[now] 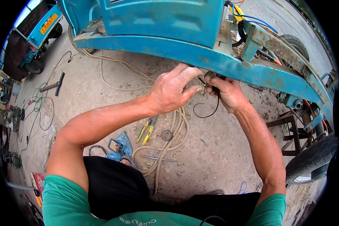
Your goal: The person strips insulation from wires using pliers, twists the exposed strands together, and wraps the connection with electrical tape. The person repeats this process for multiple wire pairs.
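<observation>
Your left hand [173, 90] and right hand [226, 92] meet just below the blue frame rail [165, 49], fingers of both pinched together on a thin black wire [211, 111] looping beneath the rail.

Two bare forearms reach up from the lower edge and meet near the picture's centre. The left hand [173, 90] is seen from the back, wrist slightly bent, fingers stretched forward with thumb and forefinger pinched together. The right hand [226, 92] sits just beside it, fingers curled inward into a loose fist. The fingertips of both hands nearly touch. Both elbows are bent outward.
</observation>
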`<act>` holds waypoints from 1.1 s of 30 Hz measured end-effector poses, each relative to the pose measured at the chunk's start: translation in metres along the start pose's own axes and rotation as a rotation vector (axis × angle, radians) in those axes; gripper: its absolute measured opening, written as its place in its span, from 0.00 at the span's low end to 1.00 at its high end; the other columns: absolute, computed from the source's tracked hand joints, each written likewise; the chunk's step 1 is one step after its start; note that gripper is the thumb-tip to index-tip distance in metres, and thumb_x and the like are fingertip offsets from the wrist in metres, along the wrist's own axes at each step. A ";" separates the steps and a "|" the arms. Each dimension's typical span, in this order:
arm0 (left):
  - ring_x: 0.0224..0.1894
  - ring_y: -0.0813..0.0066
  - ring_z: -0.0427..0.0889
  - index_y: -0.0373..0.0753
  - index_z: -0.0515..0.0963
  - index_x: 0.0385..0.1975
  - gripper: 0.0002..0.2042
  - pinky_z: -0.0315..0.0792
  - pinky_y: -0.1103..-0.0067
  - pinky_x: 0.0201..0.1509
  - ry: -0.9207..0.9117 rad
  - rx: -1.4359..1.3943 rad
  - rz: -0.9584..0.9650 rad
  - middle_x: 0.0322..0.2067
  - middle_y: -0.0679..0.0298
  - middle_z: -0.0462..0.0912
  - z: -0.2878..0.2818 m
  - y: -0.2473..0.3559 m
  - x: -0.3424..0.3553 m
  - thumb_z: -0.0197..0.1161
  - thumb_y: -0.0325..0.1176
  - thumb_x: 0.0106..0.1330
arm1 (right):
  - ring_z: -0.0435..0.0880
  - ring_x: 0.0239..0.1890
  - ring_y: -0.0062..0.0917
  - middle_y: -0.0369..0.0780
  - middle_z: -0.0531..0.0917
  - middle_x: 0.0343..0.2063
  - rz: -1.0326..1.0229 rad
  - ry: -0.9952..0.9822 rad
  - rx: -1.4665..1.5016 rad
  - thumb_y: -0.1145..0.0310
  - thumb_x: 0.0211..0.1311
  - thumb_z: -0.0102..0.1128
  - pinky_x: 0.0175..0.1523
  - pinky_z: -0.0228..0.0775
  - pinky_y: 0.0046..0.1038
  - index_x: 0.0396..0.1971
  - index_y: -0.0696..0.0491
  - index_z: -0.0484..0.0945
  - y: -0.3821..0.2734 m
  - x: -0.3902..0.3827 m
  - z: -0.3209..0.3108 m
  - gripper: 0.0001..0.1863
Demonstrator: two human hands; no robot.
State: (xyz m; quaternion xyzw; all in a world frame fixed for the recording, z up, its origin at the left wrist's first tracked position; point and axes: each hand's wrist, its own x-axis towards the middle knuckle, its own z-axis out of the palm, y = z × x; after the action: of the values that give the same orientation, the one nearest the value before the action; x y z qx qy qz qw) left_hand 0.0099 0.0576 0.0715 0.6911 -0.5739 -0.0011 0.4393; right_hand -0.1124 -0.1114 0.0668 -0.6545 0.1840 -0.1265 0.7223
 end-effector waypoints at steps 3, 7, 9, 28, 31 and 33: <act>0.39 0.46 0.81 0.38 0.79 0.41 0.10 0.77 0.61 0.41 0.047 0.032 0.125 0.35 0.50 0.81 0.006 -0.008 0.009 0.66 0.30 0.61 | 0.76 0.27 0.17 0.33 0.79 0.25 0.004 -0.007 0.019 0.69 0.60 0.63 0.31 0.68 0.23 0.32 0.54 0.80 0.000 0.000 -0.001 0.05; 0.38 0.52 0.82 0.37 0.81 0.38 0.07 0.77 0.65 0.41 0.011 0.055 0.172 0.35 0.54 0.82 0.007 -0.018 0.015 0.65 0.28 0.61 | 0.77 0.27 0.18 0.33 0.79 0.26 0.026 -0.001 0.024 0.69 0.60 0.62 0.32 0.68 0.23 0.33 0.54 0.80 -0.002 -0.001 0.000 0.05; 0.37 0.55 0.82 0.36 0.81 0.37 0.07 0.77 0.67 0.40 -0.014 0.070 0.156 0.33 0.54 0.83 0.006 -0.019 0.016 0.65 0.30 0.62 | 0.77 0.27 0.18 0.33 0.79 0.26 0.031 -0.003 0.024 0.69 0.61 0.62 0.31 0.68 0.23 0.33 0.54 0.80 -0.002 -0.002 0.000 0.05; 0.12 0.79 0.65 0.35 0.74 0.28 0.18 0.65 0.79 0.20 -0.266 -0.962 -0.759 0.17 0.65 0.72 0.002 -0.015 0.020 0.51 0.45 0.73 | 0.77 0.29 0.20 0.34 0.77 0.31 0.062 -0.014 0.014 0.70 0.64 0.61 0.34 0.69 0.23 0.36 0.54 0.75 -0.001 0.000 0.000 0.05; 0.13 0.77 0.68 0.33 0.75 0.32 0.19 0.67 0.78 0.22 -0.267 -0.842 -0.692 0.20 0.62 0.76 -0.003 -0.023 0.015 0.52 0.46 0.73 | 0.77 0.28 0.19 0.34 0.79 0.28 0.048 0.025 0.039 0.69 0.62 0.62 0.32 0.68 0.23 0.35 0.55 0.79 0.001 -0.001 0.000 0.06; 0.16 0.77 0.71 0.32 0.77 0.34 0.18 0.69 0.77 0.25 -0.192 -0.603 -0.520 0.22 0.61 0.78 -0.001 -0.025 0.012 0.55 0.45 0.72 | 0.77 0.27 0.18 0.34 0.80 0.27 0.037 0.029 0.047 0.68 0.61 0.63 0.31 0.68 0.23 0.34 0.55 0.80 0.002 -0.001 0.000 0.07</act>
State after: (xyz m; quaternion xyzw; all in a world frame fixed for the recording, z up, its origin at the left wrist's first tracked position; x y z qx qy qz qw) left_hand 0.0348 0.0477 0.0630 0.6499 -0.3925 -0.3448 0.5519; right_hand -0.1137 -0.1107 0.0650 -0.6320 0.2034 -0.1269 0.7369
